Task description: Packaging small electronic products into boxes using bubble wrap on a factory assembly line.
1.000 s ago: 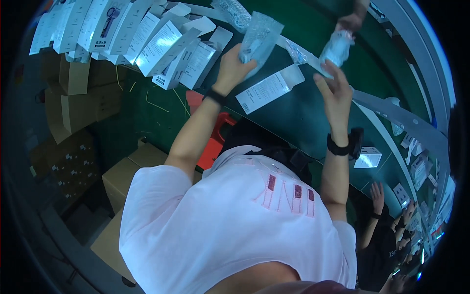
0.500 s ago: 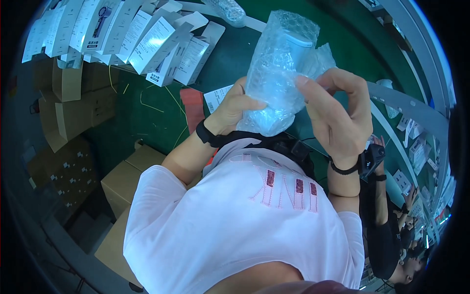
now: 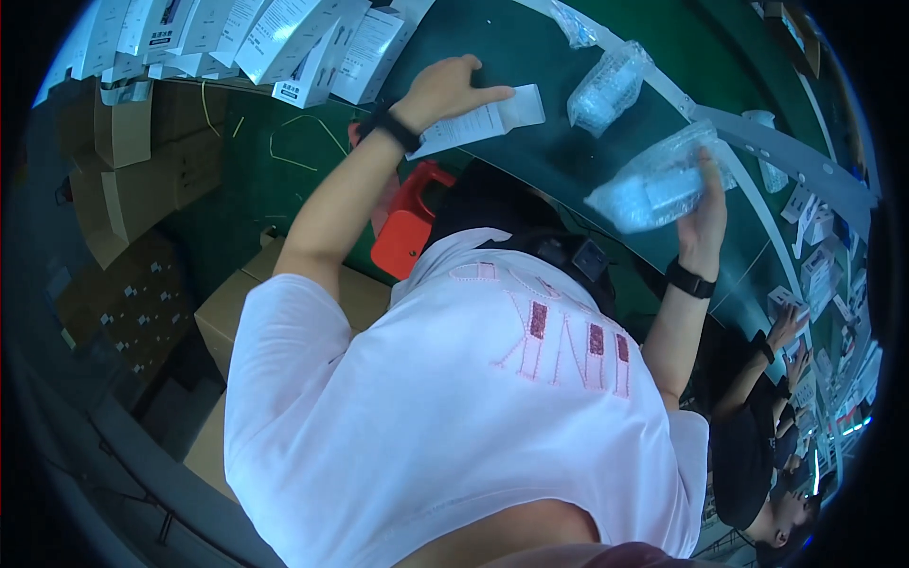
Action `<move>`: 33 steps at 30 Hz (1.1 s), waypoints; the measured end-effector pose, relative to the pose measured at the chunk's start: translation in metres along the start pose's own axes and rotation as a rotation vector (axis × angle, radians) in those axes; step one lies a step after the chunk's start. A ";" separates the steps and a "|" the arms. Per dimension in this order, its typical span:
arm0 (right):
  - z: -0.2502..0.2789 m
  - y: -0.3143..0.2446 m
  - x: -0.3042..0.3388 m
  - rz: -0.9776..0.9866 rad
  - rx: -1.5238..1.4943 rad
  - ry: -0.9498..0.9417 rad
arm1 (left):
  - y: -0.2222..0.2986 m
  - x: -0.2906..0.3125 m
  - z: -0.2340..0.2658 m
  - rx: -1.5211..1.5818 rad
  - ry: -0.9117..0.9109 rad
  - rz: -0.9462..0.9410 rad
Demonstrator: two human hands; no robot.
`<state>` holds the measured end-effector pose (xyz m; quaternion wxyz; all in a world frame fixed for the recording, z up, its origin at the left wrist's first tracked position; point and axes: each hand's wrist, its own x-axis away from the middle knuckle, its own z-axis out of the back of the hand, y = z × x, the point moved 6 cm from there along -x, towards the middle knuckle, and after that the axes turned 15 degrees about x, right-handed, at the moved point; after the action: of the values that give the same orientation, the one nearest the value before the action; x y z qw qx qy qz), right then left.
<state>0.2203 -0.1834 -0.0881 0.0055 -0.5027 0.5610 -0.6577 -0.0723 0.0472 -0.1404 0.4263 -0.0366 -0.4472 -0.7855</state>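
Several white cartons (image 3: 289, 38) are forming a row. Left hand (image 3: 450, 93) is extending over an open-flapped carton (image 3: 473, 127), thumb spread, contact unclear. One bubble-wrapped parcel (image 3: 606, 90) is lying on the green tabletop (image 3: 554, 161); rightward, right hand (image 3: 703, 216) is clasping a second wrapped parcel (image 3: 651, 196) by its end.

- Right hand (image 3: 703, 210) grips a pouch (image 3: 649, 196) over the table (image 3: 544, 166).
- Left hand (image 3: 447, 92), thumb spread, is at an open box (image 3: 473, 126); contact unclear.
- Second pouch (image 3: 606, 90) lies farther out.
- White boxes (image 3: 284, 36) crowd the upper left.
- Red stool (image 3: 402, 237) below.
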 end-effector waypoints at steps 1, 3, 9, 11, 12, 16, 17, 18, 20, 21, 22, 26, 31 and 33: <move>-0.009 -0.008 0.000 0.025 0.006 0.019 | -0.010 -0.014 -0.016 -0.070 -0.038 0.024; -0.026 -0.019 -0.005 0.069 -0.060 0.030 | -0.017 -0.036 -0.034 -0.055 -0.089 0.044; -0.106 -0.071 0.019 0.412 -0.245 -0.056 | 0.078 0.031 0.005 0.199 -0.110 -0.148; -0.138 -0.090 0.029 0.547 -0.224 -0.147 | 0.122 0.065 0.021 0.287 -0.084 -0.182; -0.146 -0.096 0.031 0.547 -0.225 -0.157 | 0.131 0.072 0.022 0.325 -0.072 -0.225; -0.178 -0.109 0.028 0.778 -0.281 -0.452 | 0.116 0.072 0.017 0.585 -0.098 -0.187; -0.184 -0.111 0.032 0.782 -0.664 -0.808 | 0.117 0.072 0.013 0.594 -0.103 -0.192; -0.188 -0.114 0.041 0.774 -0.655 -0.813 | 0.108 0.072 0.009 0.715 -0.060 -0.062; -0.197 -0.123 0.060 1.033 0.573 -0.145 | 0.092 0.074 -0.009 0.843 -0.002 0.071; -0.202 -0.117 0.050 1.039 0.577 -0.145 | 0.086 0.074 -0.024 1.118 0.064 0.016; -0.210 -0.105 0.033 1.022 0.020 -0.552 | 0.084 0.071 -0.032 1.395 0.115 -0.045; -0.165 -0.111 0.019 0.823 0.848 -0.421 | 0.093 0.090 -0.018 1.320 0.124 0.193; -0.168 -0.109 0.013 0.601 0.432 -0.306 | 0.104 0.070 -0.016 1.188 0.138 -0.131; -0.178 -0.112 0.015 0.653 0.477 -0.285 | 0.105 0.070 -0.007 1.215 0.263 -0.216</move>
<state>0.1559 -0.0199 0.0288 0.4068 -0.3693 0.5166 -0.6567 -0.0403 -0.0274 -0.0437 0.3409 0.3542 -0.7586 -0.4277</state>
